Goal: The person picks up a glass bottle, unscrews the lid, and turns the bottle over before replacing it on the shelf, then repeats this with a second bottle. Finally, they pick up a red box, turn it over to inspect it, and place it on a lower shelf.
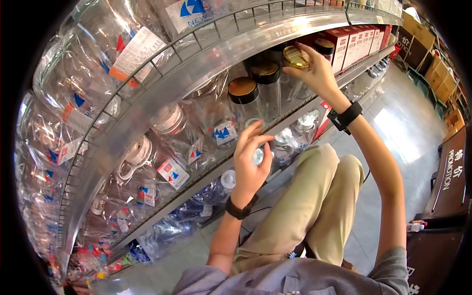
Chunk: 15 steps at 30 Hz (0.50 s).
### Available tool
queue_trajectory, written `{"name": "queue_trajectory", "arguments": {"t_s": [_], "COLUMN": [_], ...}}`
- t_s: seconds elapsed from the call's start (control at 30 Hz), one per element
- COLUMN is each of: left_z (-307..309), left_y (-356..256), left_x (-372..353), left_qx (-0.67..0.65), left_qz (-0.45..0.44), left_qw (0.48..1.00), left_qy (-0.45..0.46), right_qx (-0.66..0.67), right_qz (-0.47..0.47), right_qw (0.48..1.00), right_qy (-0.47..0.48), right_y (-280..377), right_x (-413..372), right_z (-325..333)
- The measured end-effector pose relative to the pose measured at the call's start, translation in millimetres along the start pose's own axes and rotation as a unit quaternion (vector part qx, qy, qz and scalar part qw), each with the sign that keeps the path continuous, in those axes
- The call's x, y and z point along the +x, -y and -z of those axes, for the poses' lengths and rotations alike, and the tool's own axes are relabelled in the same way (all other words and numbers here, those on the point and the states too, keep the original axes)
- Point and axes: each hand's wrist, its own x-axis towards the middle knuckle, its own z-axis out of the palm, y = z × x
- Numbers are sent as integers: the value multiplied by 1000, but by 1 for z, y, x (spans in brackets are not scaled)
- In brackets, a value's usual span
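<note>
My right hand (317,73) reaches onto the shelf, its thumb and fingers closed around the gold lid (296,57) of a clear jar. Most of that jar's body is hidden behind the hand and the other jars. To its left stand two more clear jars, one with a black-and-gold lid (265,72) and one with a black-rimmed, copper-coloured lid (243,90). My left hand (251,160) hovers in front of the shelf edge with its fingers curved and apart, nothing in it. A wrapped clear container with a blue-triangle label (225,132) is nearest to it.
A metal shelf edge with a wire guard (196,44) curves above my hands. Red-and-white boxes (351,46) line the shelf to the right. Wrapped plastic containers (172,123) crowd the left, with more on the lower shelf. Brown promotion signs (447,172) stand across the tiled aisle (393,128).
</note>
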Motion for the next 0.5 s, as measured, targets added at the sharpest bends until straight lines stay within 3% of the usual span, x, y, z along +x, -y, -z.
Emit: {"name": "queue_trajectory", "arguments": {"t_s": [0.1, 0.3, 0.37, 0.4, 0.5], "left_z": [-1, 5, 7, 5, -10], "left_y": [-3, -13, -19, -17, -16], "left_x": [13, 87, 103, 110, 124], "left_qx": [20, 138, 103, 122, 201], "left_qz": [-34, -191, -176, -197, -146], "left_qw": [999, 971, 978, 973, 968], "left_qy": [-10, -47, -37, -17, 30], "right_qx": [-24, -39, -32, -30, -55], "right_qz": [21, 65, 48, 50, 45], "right_qw": [999, 997, 998, 997, 996], "right_qy": [11, -11, -37, -49, -63], "right_y": [-15, -10, -9, -9, -8], "right_x": [1, -12, -17, -18, -18], "right_z": [-10, -3, -7, -8, -17]}}
